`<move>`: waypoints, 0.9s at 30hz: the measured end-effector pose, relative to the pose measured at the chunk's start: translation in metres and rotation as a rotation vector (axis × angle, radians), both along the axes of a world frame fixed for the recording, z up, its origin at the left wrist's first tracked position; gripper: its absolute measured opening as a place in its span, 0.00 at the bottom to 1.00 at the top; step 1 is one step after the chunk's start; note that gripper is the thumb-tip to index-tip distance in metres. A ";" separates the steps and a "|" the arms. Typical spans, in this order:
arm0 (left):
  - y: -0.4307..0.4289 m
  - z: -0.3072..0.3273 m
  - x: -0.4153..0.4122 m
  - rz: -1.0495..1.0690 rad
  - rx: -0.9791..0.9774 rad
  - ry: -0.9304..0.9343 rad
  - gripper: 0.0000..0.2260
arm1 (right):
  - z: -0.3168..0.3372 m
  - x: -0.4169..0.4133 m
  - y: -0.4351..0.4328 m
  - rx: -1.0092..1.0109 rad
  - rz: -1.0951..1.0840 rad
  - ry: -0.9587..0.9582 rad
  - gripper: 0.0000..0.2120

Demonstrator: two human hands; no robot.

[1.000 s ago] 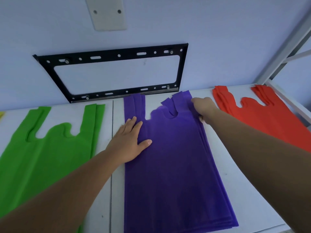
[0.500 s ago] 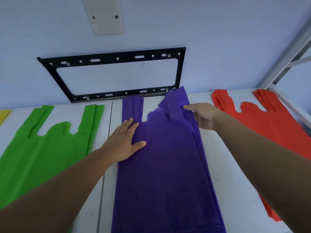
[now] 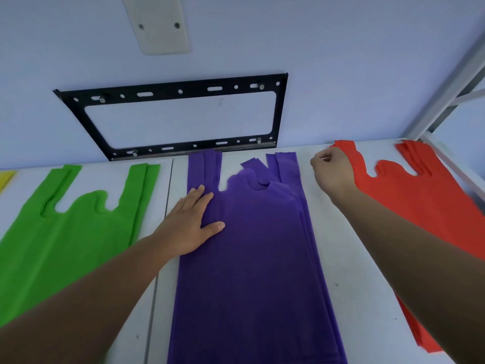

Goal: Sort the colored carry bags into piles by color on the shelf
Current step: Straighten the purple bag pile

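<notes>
– Pale blue wall (image 3: 341, 48) behind, white shelf board (image 3: 349, 258) below. What lies on the board?

– Three flat piles of thin vest-style carry bags, handles toward the back edge. The green pile (image 3: 65, 232) is on the left, the purple pile (image 3: 257, 271) in the middle, and the orange-red pile (image 3: 420, 206) toward the right edge. A yellow scrap (image 3: 5, 177) shows at the far left edge.

– How does the purple one look?

– It is several sheets deep, with the edges staggered down its right side. The left handles run straight to the back edge, and one right handle strip lies skewed across the others.

– And the hands?

– The left hand (image 3: 189, 224) presses flat on the purple pile beside its left handles, fingers straight and thumb spread. The right hand (image 3: 332, 174) is curled into a loose fist between the purple and red handles, with nothing visible in it. I cannot tell whether it touches the red.

– On the wall?

– A black slotted metal bracket frame (image 3: 183, 90) hangs just above the purple handles, a beige screwed plate (image 3: 157, 22) sits higher up, and a grey metal upright (image 3: 446, 82) stands at the back right corner.
</notes>
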State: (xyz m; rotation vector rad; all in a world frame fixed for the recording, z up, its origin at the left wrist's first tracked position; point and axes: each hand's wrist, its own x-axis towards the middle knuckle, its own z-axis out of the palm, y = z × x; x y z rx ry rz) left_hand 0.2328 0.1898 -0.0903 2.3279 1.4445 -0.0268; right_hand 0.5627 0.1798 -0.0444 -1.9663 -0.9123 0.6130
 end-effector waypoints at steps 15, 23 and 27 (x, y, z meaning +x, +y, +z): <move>-0.001 0.003 0.001 -0.005 -0.006 0.010 0.38 | 0.004 -0.023 -0.006 -0.315 0.310 0.672 0.08; -0.001 0.002 0.001 -0.002 -0.003 0.002 0.38 | 0.000 -0.037 0.024 -0.036 0.181 0.718 0.14; 0.000 -0.001 -0.001 -0.007 0.005 -0.004 0.38 | 0.001 -0.029 0.023 0.187 0.102 0.753 0.15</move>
